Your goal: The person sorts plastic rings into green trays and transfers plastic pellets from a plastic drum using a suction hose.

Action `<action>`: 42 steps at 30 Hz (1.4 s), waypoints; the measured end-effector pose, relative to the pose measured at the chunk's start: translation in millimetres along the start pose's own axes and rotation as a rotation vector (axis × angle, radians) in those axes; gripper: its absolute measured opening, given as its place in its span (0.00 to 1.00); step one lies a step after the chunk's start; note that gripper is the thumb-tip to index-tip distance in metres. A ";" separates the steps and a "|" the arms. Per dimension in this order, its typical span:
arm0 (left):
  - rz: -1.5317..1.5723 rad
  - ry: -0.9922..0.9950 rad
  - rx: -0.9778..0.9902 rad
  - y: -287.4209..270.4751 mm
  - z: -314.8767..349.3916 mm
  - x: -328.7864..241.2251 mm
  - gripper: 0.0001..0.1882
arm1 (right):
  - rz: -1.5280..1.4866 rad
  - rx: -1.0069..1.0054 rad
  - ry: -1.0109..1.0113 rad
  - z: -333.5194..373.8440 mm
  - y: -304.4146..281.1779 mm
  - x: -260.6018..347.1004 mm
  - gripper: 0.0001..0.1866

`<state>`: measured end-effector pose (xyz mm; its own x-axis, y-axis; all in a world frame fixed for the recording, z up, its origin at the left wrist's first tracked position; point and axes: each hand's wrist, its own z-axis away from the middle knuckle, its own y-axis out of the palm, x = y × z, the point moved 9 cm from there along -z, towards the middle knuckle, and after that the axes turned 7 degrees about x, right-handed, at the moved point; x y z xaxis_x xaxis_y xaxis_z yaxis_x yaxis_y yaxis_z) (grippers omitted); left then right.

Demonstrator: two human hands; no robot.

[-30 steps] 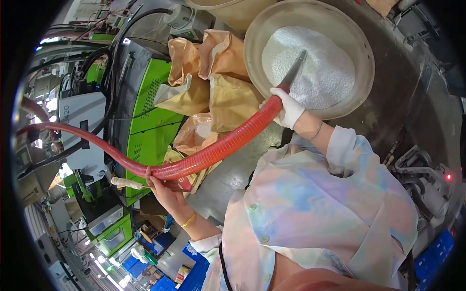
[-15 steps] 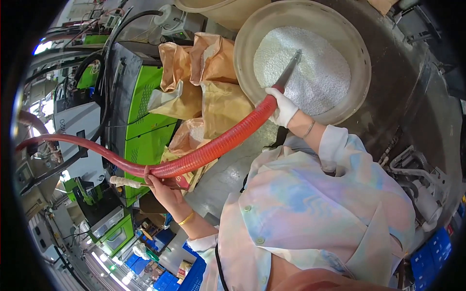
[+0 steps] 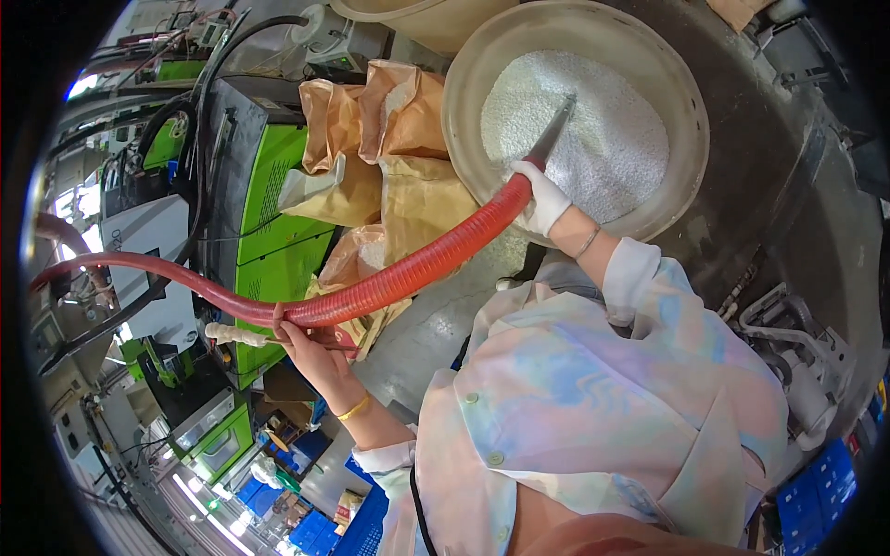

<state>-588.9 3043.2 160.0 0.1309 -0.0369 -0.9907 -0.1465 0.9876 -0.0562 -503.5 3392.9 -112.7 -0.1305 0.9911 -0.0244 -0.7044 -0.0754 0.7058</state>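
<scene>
A long red ribbed hose runs from the left edge across to a large round tub of white pellets. My right hand, in a white glove, grips the hose at its end, where a grey metal nozzle pokes into the pellets. My left hand, bare with a gold bracelet, holds the hose from below at its low middle bend. My pastel shirt fills the lower middle of the view.
Several open brown paper sacks stand left of the tub. A green and white machine with black cables stands further left. Blue crates sit at the lower right, and more blue bins lie below.
The view has shifted slightly, so the tub and sacks sit a little differently. Both hands keep their grip on the hose, and the nozzle stays in the pellets.
</scene>
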 end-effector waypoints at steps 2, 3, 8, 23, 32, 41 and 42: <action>0.019 0.030 0.014 6.6 -0.2 -2.7 0.16 | -0.021 0.018 0.006 -1.5 0.5 1.5 0.16; 0.013 0.004 0.003 13.3 2.3 -3.6 0.16 | -0.043 0.035 0.009 -1.9 1.5 2.5 0.14; 0.006 -0.001 -0.025 14.8 0.3 1.9 0.16 | -0.028 0.035 -0.017 -2.1 1.2 9.7 0.15; 0.015 -0.013 -0.017 40.0 -5.8 10.9 0.14 | 0.029 0.002 -0.068 -22.4 -10.7 32.1 0.16; 0.039 0.014 -0.023 43.5 -14.0 15.8 0.15 | 0.054 0.021 -0.082 -33.2 -13.0 40.2 0.16; 0.000 0.023 -0.043 57.9 -13.9 14.2 0.14 | 0.023 -0.010 -0.111 -37.9 -19.0 48.2 0.16; 0.001 0.022 -0.043 60.1 -13.6 14.5 0.14 | 0.019 -0.011 -0.117 -39.8 -20.6 50.1 0.16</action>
<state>-609.1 3100.0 140.6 0.1090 -0.0400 -0.9932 -0.1884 0.9802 -0.0602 -523.2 3439.8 -156.6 -0.0619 0.9954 0.0726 -0.7103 -0.0950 0.6975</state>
